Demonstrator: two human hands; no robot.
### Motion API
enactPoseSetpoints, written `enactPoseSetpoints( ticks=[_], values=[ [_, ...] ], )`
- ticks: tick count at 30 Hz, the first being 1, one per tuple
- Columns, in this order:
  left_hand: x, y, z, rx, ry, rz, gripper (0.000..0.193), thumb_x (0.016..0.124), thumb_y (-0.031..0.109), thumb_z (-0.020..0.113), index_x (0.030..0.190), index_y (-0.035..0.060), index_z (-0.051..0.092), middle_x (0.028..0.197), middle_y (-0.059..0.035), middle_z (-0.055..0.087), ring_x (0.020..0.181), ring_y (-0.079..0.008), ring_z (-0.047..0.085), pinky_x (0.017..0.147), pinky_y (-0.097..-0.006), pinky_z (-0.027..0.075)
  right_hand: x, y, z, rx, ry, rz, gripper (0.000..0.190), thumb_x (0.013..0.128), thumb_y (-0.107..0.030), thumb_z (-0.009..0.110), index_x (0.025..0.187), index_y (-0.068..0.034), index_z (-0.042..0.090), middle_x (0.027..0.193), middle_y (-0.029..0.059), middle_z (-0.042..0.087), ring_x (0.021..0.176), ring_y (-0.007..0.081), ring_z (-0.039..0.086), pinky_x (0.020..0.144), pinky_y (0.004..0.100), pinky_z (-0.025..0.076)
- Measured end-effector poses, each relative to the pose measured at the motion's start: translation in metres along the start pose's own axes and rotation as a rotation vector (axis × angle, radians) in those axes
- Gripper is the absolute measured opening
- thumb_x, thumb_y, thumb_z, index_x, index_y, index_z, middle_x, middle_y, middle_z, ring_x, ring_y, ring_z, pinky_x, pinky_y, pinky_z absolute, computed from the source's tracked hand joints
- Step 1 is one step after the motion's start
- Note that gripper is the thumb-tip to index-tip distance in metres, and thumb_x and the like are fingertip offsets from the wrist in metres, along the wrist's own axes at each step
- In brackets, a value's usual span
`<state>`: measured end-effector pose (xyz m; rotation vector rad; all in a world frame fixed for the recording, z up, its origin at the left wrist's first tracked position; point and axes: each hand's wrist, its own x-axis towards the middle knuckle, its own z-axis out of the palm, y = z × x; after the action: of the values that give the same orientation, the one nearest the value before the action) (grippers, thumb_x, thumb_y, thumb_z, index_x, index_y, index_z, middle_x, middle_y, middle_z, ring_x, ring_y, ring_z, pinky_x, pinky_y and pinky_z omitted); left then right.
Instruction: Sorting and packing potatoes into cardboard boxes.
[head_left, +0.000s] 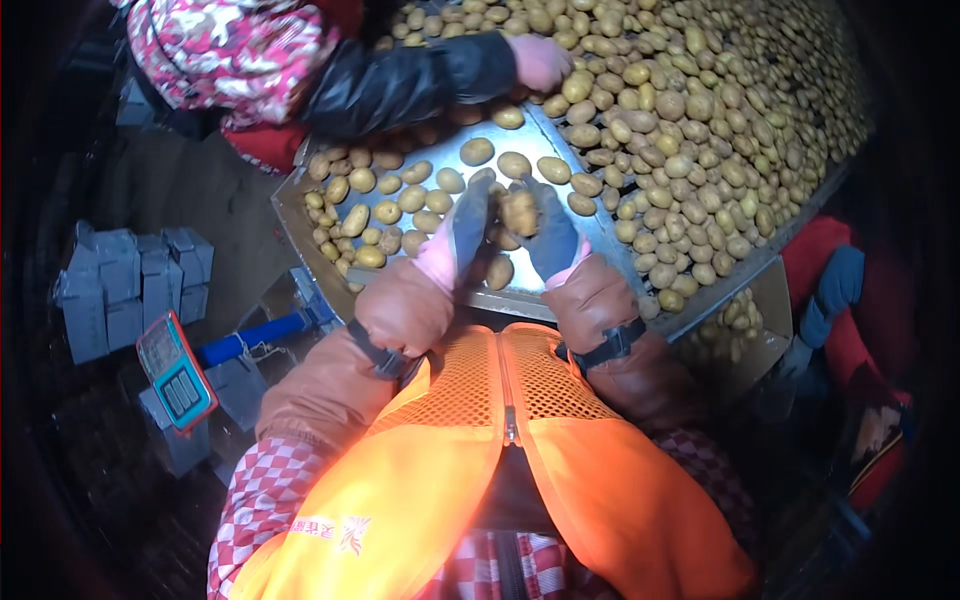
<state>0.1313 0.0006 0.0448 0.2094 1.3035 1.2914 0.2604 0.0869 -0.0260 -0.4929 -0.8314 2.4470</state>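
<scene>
Both my hands wear blue-grey gloves over pink cuffs, above a shiny metal tray (531, 142) with loose potatoes. My right hand (551, 229) grips a potato (520, 213) between thumb and fingers. Close beside it, my left hand (471, 217) is curved inward; its palm and fingertips are partly hidden, so whether it holds a potato is unclear. Another potato (499, 271) lies below, between my wrists. Several potatoes (412, 198) rest left of my hands, piled thicker towards the tray's left wall. On the right, a large mass of potatoes (675, 165) covers the sloping sorting surface.
A co-worker's pink-gloved hand (541, 63) reaches into the potatoes at the top. A digital scale display (178, 373) on a blue post (251, 340) and stacked cartons (120, 281) stand left. At right are a cardboard box (772, 315) holding potatoes and another person's gloved arm (831, 292).
</scene>
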Motion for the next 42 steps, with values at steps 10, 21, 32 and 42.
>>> enactPoseSetpoints(
  ticks=[10,21,32,42],
  values=[
    [-0.010,-0.012,-0.035,-0.814,-0.085,-0.057,0.065,0.102,0.055,0.027,0.145,0.0077,0.040,0.132,-0.0177,0.049,0.115,-0.0352,0.053,0.099,-0.0580,0.045,-0.007,-0.028,0.013,0.037,0.173,0.316,0.062,0.102,-0.047,0.043,0.150,-0.008,0.033,0.147,0.0161,0.042,0.135,0.0297,0.043,0.110,0.0435,0.038],
    [-0.018,0.011,-0.028,-0.140,0.314,-0.184,0.049,0.099,0.039,0.054,0.134,0.0047,0.051,0.133,-0.0146,0.056,0.119,-0.0248,0.057,0.096,-0.0336,0.048,-0.001,-0.013,-0.024,-0.047,-0.130,0.282,0.057,0.100,-0.045,0.036,0.144,-0.009,0.039,0.141,0.0103,0.044,0.131,0.0304,0.043,0.101,0.0498,0.041],
    [-0.018,-0.033,-0.105,1.522,0.532,0.301,0.080,0.078,0.050,0.071,0.146,0.0210,0.041,0.149,-0.0145,0.040,0.139,-0.0343,0.034,0.111,-0.0606,0.023,0.008,-0.036,-0.014,0.647,0.041,0.491,0.081,0.093,-0.070,0.030,0.144,-0.007,0.039,0.149,0.0179,0.038,0.134,0.0348,0.040,0.108,0.0564,0.032],
    [-0.003,-0.040,-0.040,1.624,0.315,0.638,0.059,0.084,0.037,0.067,0.138,0.0159,0.051,0.144,-0.0120,0.045,0.134,-0.0369,0.040,0.110,-0.0568,0.028,0.017,-0.008,-0.034,-0.044,0.014,0.190,0.067,0.088,-0.061,0.054,0.137,-0.016,0.049,0.120,0.0051,0.060,0.121,0.0270,0.052,0.106,0.0561,0.028]
  ],
)
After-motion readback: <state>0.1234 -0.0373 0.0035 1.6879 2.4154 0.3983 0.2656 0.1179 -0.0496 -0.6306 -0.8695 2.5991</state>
